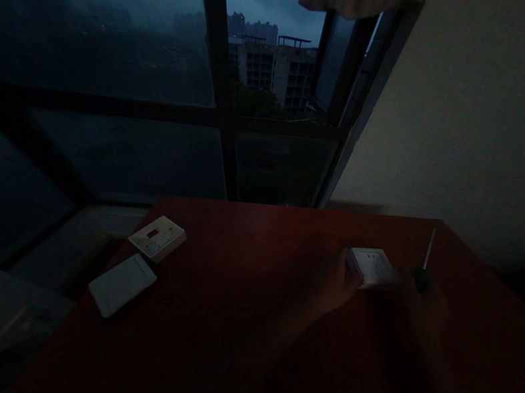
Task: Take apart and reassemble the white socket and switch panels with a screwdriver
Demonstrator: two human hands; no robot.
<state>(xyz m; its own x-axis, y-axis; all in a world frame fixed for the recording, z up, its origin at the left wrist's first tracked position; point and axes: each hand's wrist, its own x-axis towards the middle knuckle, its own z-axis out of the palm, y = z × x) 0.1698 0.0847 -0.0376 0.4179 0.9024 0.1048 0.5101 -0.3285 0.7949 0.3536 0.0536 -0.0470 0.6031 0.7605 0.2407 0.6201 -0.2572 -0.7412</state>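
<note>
The room is very dim. My left hand (336, 284) grips the left side of a small white switch box (372, 267) that rests on the reddish-brown table (229, 326). My right hand (419, 302) sits at the box's right side and is closed round a screwdriver (427, 256). Its dark handle is in my fist and its thin metal shaft points up and away. Both forearms are barely visible in the dark.
Two white switch plates lie near the table's left edge: one with a cut-out (157, 237) and a plain one (122, 284) in front of it. A large window (113, 62) lies beyond the table, a pale wall (482, 127) at right, a light sill (82, 239) at left.
</note>
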